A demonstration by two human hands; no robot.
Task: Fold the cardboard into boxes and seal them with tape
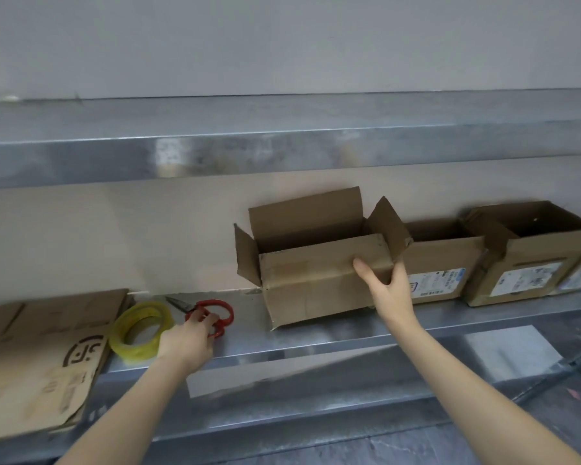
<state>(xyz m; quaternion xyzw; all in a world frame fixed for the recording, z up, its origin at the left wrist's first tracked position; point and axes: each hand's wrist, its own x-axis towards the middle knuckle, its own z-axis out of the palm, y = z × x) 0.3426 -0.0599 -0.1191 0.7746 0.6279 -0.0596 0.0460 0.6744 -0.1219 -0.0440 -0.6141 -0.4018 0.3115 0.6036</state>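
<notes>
At the box's right front corner, right hand (388, 290): spread wide and clamped on the carton, thumb flat on the front face, fingers wrapped round the right side, where they are hidden.
Left hand (185, 340): fingers curled over the red handle loops of the scissors (215, 310); motion blur hides whether any finger passes through a loop.
Open box (316, 280): brown, worn corrugated card, standing on the steel shelf (316, 344) against the wall. All the top flaps that show are up: the rear one is upright, the left and right ones splay outward. Pale patches and creases mark the front face.
Box base: its lower front edge slants, and I cannot tell whether it sits flat on the shelf.
Scissors: blades point left and back, lying on the shelf just right of the tape.
Tape roll (141, 330): yellowish, see-through, lying flat between the scissors and the flat cardboard (41, 357).
Flat cardboard: unfolded printed sheets stacked at the left, cut off by the frame edge.
Labelled boxes (440, 266): a row to the right, the nearest touching the open box's right flap; the print on their labels is unreadable, and the last is cut off.
</notes>
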